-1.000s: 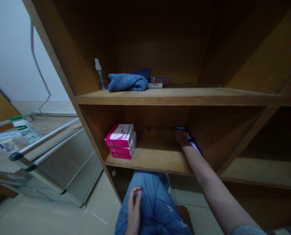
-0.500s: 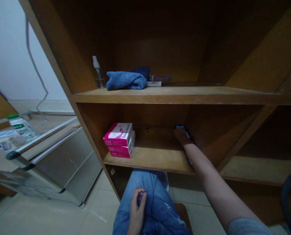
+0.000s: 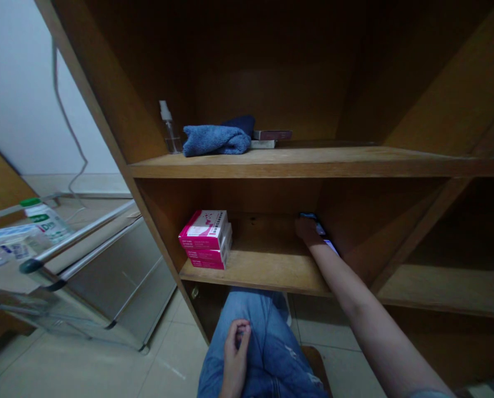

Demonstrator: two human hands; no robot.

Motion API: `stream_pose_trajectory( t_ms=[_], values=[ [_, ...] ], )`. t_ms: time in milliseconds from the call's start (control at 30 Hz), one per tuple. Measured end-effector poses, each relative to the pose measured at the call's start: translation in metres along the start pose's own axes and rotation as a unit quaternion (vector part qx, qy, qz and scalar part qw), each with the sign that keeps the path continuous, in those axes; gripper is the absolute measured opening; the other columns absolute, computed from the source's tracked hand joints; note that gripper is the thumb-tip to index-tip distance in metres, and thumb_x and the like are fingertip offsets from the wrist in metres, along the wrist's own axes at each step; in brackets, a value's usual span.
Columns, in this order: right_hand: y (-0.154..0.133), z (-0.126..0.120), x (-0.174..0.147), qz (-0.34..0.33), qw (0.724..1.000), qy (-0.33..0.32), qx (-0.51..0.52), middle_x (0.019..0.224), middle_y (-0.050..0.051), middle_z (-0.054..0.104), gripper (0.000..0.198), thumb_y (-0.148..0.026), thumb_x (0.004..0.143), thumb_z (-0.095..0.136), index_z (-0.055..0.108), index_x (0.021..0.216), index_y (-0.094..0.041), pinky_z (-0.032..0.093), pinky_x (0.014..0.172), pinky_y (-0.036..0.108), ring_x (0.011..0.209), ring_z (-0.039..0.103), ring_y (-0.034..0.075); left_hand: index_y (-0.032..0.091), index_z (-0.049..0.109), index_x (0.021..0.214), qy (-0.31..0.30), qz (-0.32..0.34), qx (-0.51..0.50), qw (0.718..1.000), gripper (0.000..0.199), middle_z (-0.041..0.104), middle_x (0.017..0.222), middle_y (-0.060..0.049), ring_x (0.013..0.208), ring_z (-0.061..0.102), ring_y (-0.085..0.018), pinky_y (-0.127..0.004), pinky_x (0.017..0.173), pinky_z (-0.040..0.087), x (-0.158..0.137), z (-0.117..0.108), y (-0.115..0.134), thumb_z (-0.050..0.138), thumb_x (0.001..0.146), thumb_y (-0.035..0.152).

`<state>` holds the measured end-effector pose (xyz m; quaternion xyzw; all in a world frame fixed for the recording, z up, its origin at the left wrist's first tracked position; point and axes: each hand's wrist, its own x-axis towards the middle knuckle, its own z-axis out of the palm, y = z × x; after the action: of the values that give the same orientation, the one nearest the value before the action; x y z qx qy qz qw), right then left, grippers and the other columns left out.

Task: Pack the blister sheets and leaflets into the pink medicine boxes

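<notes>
Deep in the lower compartment of the wooden shelf, at its right side, my right hand (image 3: 307, 228) is closed over a flat dark thing with a light blue top (image 3: 307, 215). My fingers are in shadow and mostly hidden, so its kind is unclear. A pale violet-white strip (image 3: 331, 246) shows beside my wrist, partly covered by my forearm. My left hand (image 3: 237, 345) rests on my jeans, fingers loosely curled toward the thumb, with nothing visible in it. To the left in the same compartment stands a stack of pink and white boxes (image 3: 205, 237).
On the upper shelf (image 3: 333, 167) are a clear spray bottle (image 3: 172, 135), a folded blue towel (image 3: 216, 140) and two small flat boxes (image 3: 271, 135). At left, a metal-framed cart (image 3: 118, 265) holds a white bottle with a green cap (image 3: 45, 221) and some packages.
The view has shifted slightly. My right forearm has moved a little, and more of the pale strip beside my wrist now shows. My left hand remains on my leg.
</notes>
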<state>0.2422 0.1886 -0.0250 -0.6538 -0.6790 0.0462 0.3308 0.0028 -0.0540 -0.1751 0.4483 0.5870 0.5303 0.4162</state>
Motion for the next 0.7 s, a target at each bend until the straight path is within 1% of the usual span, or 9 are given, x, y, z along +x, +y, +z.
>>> stream_pose_trajectory(
  t_ms=[133, 167, 233, 267, 333, 400, 467, 600, 700],
  values=[
    [-0.021, 0.005, -0.019, -0.004, 0.998, -0.007, 0.059, 0.115, 0.01, 0.057, 0.032, -0.033, 0.087, 0.054, 0.054, 0.114, -0.015, 0.048, 0.084, 0.04, 0.099, 0.057, 0.021, 0.017, 0.059, 0.073, -0.024, 0.006, -0.007, 1.0, 0.035, 0.055, 0.065, -0.001, 0.064, 0.052, -0.016, -0.025, 0.061, 0.042, 0.006, 0.008, 0.003, 0.059, 0.071, 0.052],
    [-0.028, 0.01, -0.031, -0.007, 0.997, -0.009, 0.079, 0.112, 0.013, 0.059, 0.031, -0.032, 0.086, 0.054, 0.056, 0.112, -0.016, 0.047, 0.086, 0.038, 0.099, 0.058, 0.021, 0.017, 0.056, 0.07, -0.033, 0.011, -0.008, 0.999, 0.034, 0.052, 0.062, 0.0, 0.06, 0.05, -0.014, -0.025, 0.058, 0.04, 0.011, 0.011, 0.004, 0.06, 0.071, 0.051],
    [-0.041, 0.022, -0.064, -0.014, 0.99, -0.017, 0.137, 0.104, 0.009, 0.064, 0.031, -0.034, 0.087, 0.05, 0.056, 0.114, -0.019, 0.048, 0.083, 0.034, 0.094, 0.061, 0.019, 0.017, 0.051, 0.065, -0.043, 0.024, -0.013, 0.999, 0.034, 0.048, 0.059, 0.002, 0.057, 0.046, -0.012, -0.023, 0.054, 0.038, 0.025, 0.019, 0.005, 0.06, 0.07, 0.049],
    [-0.048, 0.029, -0.084, -0.008, 0.964, -0.027, 0.263, 0.102, 0.009, 0.065, 0.032, -0.034, 0.087, 0.049, 0.056, 0.113, -0.019, 0.049, 0.081, 0.034, 0.091, 0.062, 0.019, 0.017, 0.049, 0.064, -0.045, 0.033, -0.016, 0.998, 0.034, 0.047, 0.059, 0.002, 0.056, 0.045, -0.012, -0.023, 0.053, 0.038, 0.033, 0.023, 0.006, 0.06, 0.07, 0.049],
    [-0.061, 0.04, -0.123, 0.013, 0.888, -0.072, 0.454, 0.096, 0.008, 0.066, 0.034, -0.04, 0.085, 0.05, 0.055, 0.111, -0.018, 0.05, 0.077, 0.033, 0.084, 0.064, 0.018, 0.018, 0.047, 0.064, -0.052, 0.05, -0.003, 0.997, 0.033, 0.046, 0.059, 0.002, 0.055, 0.044, -0.011, -0.022, 0.05, 0.036, 0.046, 0.03, 0.006, 0.058, 0.072, 0.049],
    [-0.07, 0.041, -0.153, 0.036, 0.838, -0.125, 0.53, 0.089, 0.006, 0.066, 0.034, -0.043, 0.083, 0.052, 0.058, 0.104, -0.018, 0.049, 0.076, 0.032, 0.079, 0.064, 0.017, 0.018, 0.048, 0.065, -0.056, 0.07, 0.03, 0.996, 0.031, 0.047, 0.059, 0.002, 0.054, 0.045, -0.012, -0.022, 0.048, 0.035, 0.053, 0.034, 0.005, 0.055, 0.075, 0.047],
    [-0.075, 0.033, -0.169, 0.029, 0.831, -0.189, 0.522, 0.087, 0.005, 0.066, 0.032, -0.043, 0.078, 0.058, 0.06, 0.098, -0.018, 0.048, 0.077, 0.031, 0.081, 0.063, 0.017, 0.017, 0.05, 0.065, -0.066, 0.081, 0.05, 0.993, 0.03, 0.05, 0.059, 0.001, 0.055, 0.046, -0.012, -0.023, 0.05, 0.036, 0.051, 0.036, 0.002, 0.055, 0.076, 0.044],
    [-0.071, 0.011, -0.178, -0.008, 0.816, -0.347, 0.462, 0.092, 0.005, 0.067, 0.03, -0.042, 0.078, 0.059, 0.063, 0.096, -0.018, 0.047, 0.077, 0.03, 0.088, 0.062, 0.018, 0.016, 0.057, 0.069, -0.104, 0.102, 0.079, 0.986, 0.028, 0.057, 0.062, 0.0, 0.057, 0.051, -0.013, -0.024, 0.056, 0.04, 0.041, 0.031, -0.004, 0.053, 0.078, 0.043],
    [-0.059, 0.015, -0.183, -0.018, 0.838, -0.386, 0.385, 0.088, 0.005, 0.069, 0.027, -0.038, 0.08, 0.054, 0.066, 0.092, -0.017, 0.047, 0.074, 0.029, 0.085, 0.063, 0.019, 0.016, 0.059, 0.072, -0.096, 0.117, 0.09, 0.984, 0.027, 0.059, 0.064, -0.001, 0.058, 0.053, -0.014, -0.025, 0.056, 0.042, 0.04, 0.029, -0.005, 0.051, 0.079, 0.041]
  ],
)
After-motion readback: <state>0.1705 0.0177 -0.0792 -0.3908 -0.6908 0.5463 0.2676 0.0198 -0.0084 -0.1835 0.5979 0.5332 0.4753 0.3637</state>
